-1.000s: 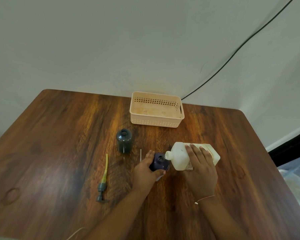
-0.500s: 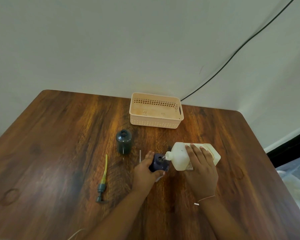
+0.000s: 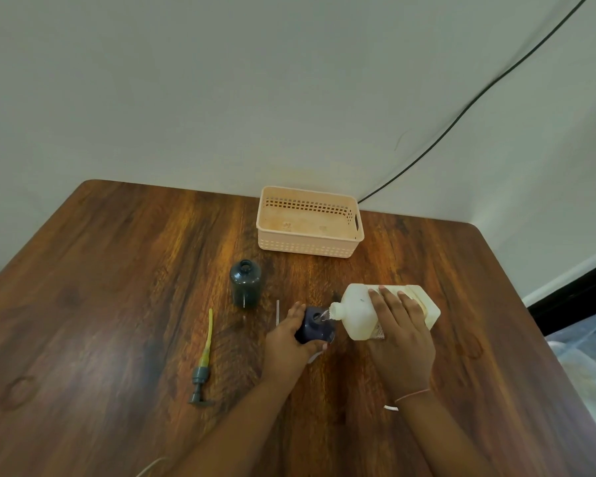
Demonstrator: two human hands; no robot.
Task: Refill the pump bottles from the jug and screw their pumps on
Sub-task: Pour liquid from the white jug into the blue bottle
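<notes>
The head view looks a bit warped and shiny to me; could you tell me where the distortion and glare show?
In the head view, the wide lens bows the table edges and the wall cable; a pale sheen lies on the wood left of the lying pump; the stream between jug and bottle is small and hard to resolve.

Right hand [image 3: 401, 339] tips the white jug [image 3: 362, 313] into the dark bottle [image 3: 315, 325] gripped by left hand [image 3: 284, 342].

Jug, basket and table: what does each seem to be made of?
Jug: opaque cream plastic, matte, moulded neck. Basket: peach plastic, moulded lattice of holes. Table: wood or wood-look laminate, glossy, streaked grain with glare; the view cannot tell which.
</notes>
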